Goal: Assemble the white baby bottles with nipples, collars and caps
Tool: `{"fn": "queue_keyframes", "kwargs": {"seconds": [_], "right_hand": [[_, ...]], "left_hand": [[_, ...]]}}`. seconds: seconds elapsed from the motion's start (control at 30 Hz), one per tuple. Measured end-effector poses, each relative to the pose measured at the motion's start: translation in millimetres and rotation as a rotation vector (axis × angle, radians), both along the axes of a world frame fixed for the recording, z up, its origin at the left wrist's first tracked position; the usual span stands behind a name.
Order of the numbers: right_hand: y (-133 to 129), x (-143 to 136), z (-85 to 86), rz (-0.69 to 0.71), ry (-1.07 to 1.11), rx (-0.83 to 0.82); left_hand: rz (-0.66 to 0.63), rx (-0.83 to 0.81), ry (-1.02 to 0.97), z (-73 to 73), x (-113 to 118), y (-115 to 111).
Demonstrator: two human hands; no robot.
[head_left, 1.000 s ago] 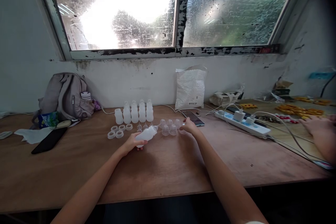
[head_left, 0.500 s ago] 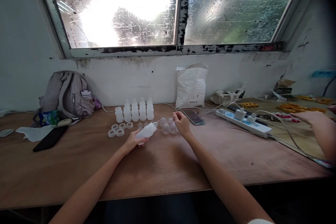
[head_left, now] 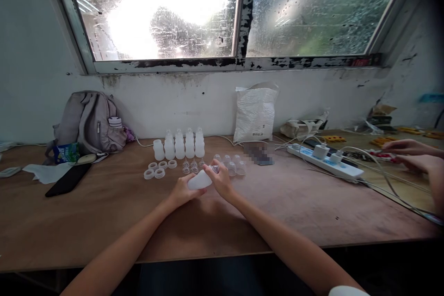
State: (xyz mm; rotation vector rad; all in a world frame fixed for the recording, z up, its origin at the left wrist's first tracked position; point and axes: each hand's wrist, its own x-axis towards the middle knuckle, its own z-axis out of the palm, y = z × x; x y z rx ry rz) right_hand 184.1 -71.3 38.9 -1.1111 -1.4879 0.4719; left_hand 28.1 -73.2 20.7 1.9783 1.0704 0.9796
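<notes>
My left hand (head_left: pixel 183 191) is wrapped round the body of a white bottle (head_left: pixel 200 181), which lies tilted with its top toward the right. Closed over the bottle's top end is my right hand (head_left: pixel 221 180), its fingers round the clear teat there. Behind them a row of several white bottles (head_left: pixel 179 149) stands near the wall. White rings (head_left: pixel 159 173) lie to the left of my hands, and small clear teats (head_left: pixel 186 166) sit just behind the held bottle. Clear domed caps (head_left: pixel 239 166) stand to the right of my right hand.
A grey backpack (head_left: pixel 92 122), a black phone (head_left: pixel 68 179) and white tissue (head_left: pixel 48 172) are at the left. Toward the right are a white plastic package (head_left: pixel 255 113), a power strip (head_left: pixel 326 163) with cables, and another person's hands (head_left: pixel 412 152) by yellow items.
My right hand has moved left and down onto the bottle's top end. The bottle and my left hand have shifted slightly right. A second hand of the other person now shows.
</notes>
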Motion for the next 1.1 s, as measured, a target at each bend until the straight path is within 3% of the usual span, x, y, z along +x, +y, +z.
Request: {"fn": "queue_keyframes", "kwargs": {"seconds": [0.1,0.33,1.1], "right_hand": [[-4.0,0.5,1.7,-0.008,0.001,0.047],[-9.4,-1.5,5.3,-0.026,0.009,0.082],[-6.4,-0.3,-2.3,0.035,-0.001,0.088]], "left_hand": [[-0.088,-0.199,-0.070,2.1,3.8,0.6],[-0.146,-0.385,-0.255,5.6,7.1,-2.5],[-0.331,-0.642,-0.355,1.3,4.6,-3.2]]}}
